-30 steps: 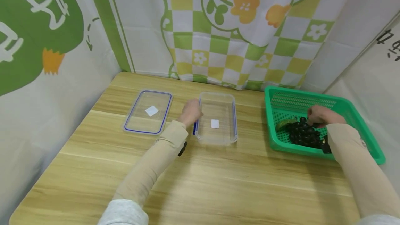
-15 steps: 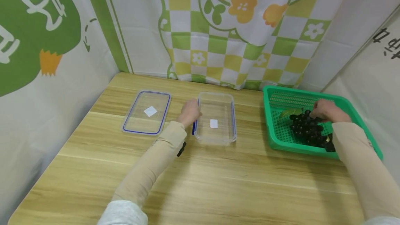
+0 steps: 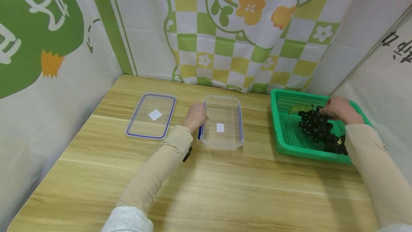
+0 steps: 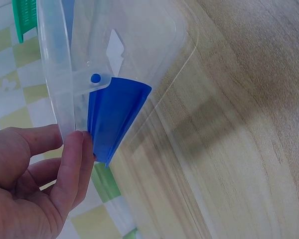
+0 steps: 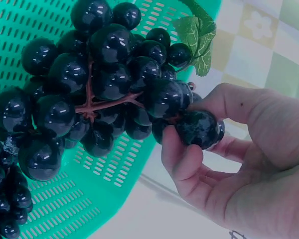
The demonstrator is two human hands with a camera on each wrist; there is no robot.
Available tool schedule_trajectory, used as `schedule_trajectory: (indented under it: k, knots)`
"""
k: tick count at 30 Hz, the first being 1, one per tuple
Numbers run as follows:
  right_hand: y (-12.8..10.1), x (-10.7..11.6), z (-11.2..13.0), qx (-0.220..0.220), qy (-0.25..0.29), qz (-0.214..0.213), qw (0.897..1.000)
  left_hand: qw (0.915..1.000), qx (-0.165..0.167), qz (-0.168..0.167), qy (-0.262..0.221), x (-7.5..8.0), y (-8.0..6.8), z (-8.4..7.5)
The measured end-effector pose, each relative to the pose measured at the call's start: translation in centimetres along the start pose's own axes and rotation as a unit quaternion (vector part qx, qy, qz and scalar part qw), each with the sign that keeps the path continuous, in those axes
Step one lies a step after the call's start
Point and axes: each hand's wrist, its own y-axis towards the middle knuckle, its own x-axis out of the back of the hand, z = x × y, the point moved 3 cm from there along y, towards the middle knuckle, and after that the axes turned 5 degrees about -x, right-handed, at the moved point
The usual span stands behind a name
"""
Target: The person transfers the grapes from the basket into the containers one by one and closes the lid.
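Observation:
My right hand (image 3: 342,110) pinches dark grapes at one end of a bunch of grapes (image 3: 317,124), above the green basket (image 3: 305,153). In the right wrist view, the thumb and fingers close on the end grapes of the bunch (image 5: 112,74), with brown stems and a green leaf (image 5: 197,42) showing. My left hand (image 3: 195,116) holds the left rim of a clear plastic container (image 3: 222,140). Close up in the left wrist view, its fingers lie beside a blue latch flap (image 4: 117,117) that hangs outward. A white label (image 3: 220,127) shows within the container's outline.
A clear lid (image 3: 151,126) with a blue seal and white label lies left of the container on the wooden table (image 3: 225,192). More small dark grapes (image 5: 10,199) lie in the basket. Patterned cloth (image 3: 222,46) hangs behind the table.
My right hand has moved up and slightly right, lifting one end of the grape bunch. The left hand stays on the container, which has not moved.

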Motion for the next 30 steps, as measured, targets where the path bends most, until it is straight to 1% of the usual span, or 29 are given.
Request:
schedule_trajectory:
  k: [4, 10, 16, 23, 30]
  knots:
    - [-0.3, 0.4, 0.6, 0.005, 0.012, -0.019, 1.000, 0.9999, -0.005, -0.007, 0.005, 0.2, -0.1, 0.0]
    - [-1.2, 0.8, 1.7, 0.001, 0.020, -0.052, 0.998, 1.0000, 0.001, -0.004, -0.006, 0.2, -0.4, 0.0]
    - [-1.5, 1.1, 2.7, 0.005, 0.027, -0.083, 0.996, 1.0000, 0.002, -0.003, -0.005, 0.1, -0.6, -0.1]
    - [-1.6, 1.2, 3.9, 0.012, 0.034, -0.084, 0.996, 0.9999, -0.007, -0.010, 0.011, 0.0, -0.5, 0.0]
    - [-1.3, 1.3, 4.6, 0.008, 0.040, -0.086, 0.995, 0.9999, -0.006, -0.010, 0.001, 0.1, -0.4, -0.1]
